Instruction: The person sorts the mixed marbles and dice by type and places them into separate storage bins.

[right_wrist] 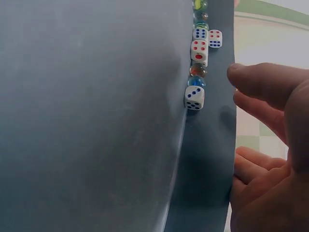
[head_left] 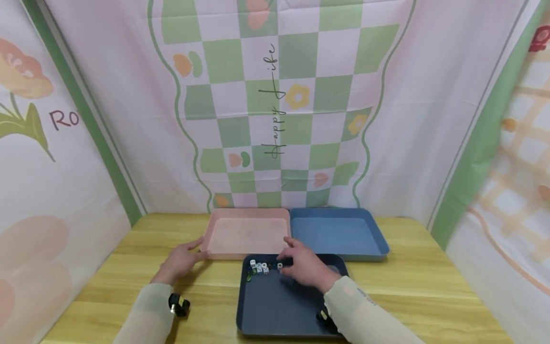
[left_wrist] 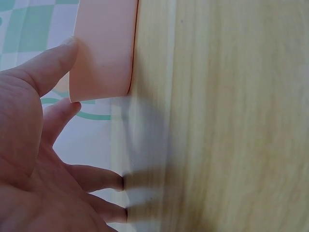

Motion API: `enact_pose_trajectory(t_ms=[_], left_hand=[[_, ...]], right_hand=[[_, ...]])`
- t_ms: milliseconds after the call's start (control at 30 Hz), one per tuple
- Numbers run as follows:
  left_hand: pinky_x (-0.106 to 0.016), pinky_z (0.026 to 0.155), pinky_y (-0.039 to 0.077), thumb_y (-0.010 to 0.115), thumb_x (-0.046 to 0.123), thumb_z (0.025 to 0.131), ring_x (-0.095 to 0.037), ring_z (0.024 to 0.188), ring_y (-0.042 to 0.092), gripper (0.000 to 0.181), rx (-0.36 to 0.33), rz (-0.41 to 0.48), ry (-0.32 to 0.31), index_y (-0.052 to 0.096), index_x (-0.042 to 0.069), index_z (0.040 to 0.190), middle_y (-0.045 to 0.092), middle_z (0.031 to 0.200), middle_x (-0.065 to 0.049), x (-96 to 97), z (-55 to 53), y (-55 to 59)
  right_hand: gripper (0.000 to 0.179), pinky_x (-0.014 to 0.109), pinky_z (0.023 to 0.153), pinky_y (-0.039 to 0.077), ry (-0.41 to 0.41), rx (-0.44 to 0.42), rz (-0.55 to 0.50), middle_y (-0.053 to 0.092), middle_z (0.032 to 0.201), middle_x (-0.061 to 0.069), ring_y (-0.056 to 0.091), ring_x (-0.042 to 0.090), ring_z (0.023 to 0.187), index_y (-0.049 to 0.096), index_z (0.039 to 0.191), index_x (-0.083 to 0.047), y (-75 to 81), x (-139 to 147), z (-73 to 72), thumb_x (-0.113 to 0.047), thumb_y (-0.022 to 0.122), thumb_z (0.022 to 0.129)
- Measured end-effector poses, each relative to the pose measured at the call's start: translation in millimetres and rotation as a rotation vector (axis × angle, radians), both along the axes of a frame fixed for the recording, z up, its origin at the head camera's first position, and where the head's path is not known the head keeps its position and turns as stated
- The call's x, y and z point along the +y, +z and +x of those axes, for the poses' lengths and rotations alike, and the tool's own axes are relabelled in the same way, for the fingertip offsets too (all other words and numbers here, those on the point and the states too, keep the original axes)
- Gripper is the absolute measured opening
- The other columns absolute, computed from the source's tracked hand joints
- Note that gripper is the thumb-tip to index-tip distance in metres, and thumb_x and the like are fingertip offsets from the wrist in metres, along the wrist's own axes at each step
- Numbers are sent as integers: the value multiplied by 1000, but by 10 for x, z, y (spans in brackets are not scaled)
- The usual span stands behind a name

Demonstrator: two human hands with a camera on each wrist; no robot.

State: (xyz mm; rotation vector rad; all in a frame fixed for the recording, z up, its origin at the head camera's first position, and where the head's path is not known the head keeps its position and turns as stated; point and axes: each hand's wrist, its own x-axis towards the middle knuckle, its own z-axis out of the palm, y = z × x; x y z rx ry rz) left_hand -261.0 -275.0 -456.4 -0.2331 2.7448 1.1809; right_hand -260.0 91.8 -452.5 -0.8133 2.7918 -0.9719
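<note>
My left hand [head_left: 180,262] is at the near left corner of the pink tray [head_left: 206,253]. Its thumb and index finger touch the corner's rim, spread apart, while the other fingers stretch down toward the wood. Over the far edge of the dark tray [head_left: 275,310] hovers my right hand [head_left: 307,267], fingers loosely bent and nothing between them. White dice, one of them a die [right_wrist: 194,98] near the thumb, line the tray's far wall. Among them lie glass marbles, including a blue marble [right_wrist: 196,82] and a reddish-brown marble [right_wrist: 198,70].
A blue tray [head_left: 339,234] stands beside the pink one, both behind the dark tray on a wooden table [head_left: 206,306]. Behind them hangs a green-and-white checked cloth [head_left: 296,129]. More printed cloth [head_left: 56,191] encloses the sides.
</note>
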Motion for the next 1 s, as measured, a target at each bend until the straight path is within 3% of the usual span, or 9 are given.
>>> enact_pose_trajectory(t_ms=[400,567,700,900,1000], left_hand=[[-81,100,6,66,61,88,-54,139,22,76,3,-4,-4,44,25,152,31,155,-26,-9,-11,-27],[-83,97,1,65,61,89,-54,139,22,75,2,-29,-2,44,26,152,31,155,-25,-10,-7,-20],[-82,98,4,64,60,90,-54,139,23,74,4,-40,-7,43,26,152,31,155,-25,-10,-1,-16],[-84,96,3,62,63,89,-55,138,22,76,4,-62,-14,42,26,153,31,154,-27,-8,0,-8],[-83,96,2,62,63,89,-55,139,23,76,2,-65,-15,42,26,153,31,154,-26,-4,3,-6]], right_hand=[[21,50,98,48,-7,84,121,29,158,20,39,40,137,75,105,-10,-58,-49,15,-10,79,84],[24,47,93,51,-3,122,175,29,158,21,45,39,132,75,106,-7,-55,-76,56,-6,79,83],[23,45,91,52,9,164,223,30,157,21,48,36,130,75,106,-7,-49,-84,83,-5,78,83],[14,44,86,54,15,171,214,29,157,21,50,37,129,74,96,-14,-55,-78,86,-6,77,84],[17,43,84,54,4,153,212,28,159,19,48,37,131,73,101,-13,-69,-74,78,-7,76,86]])
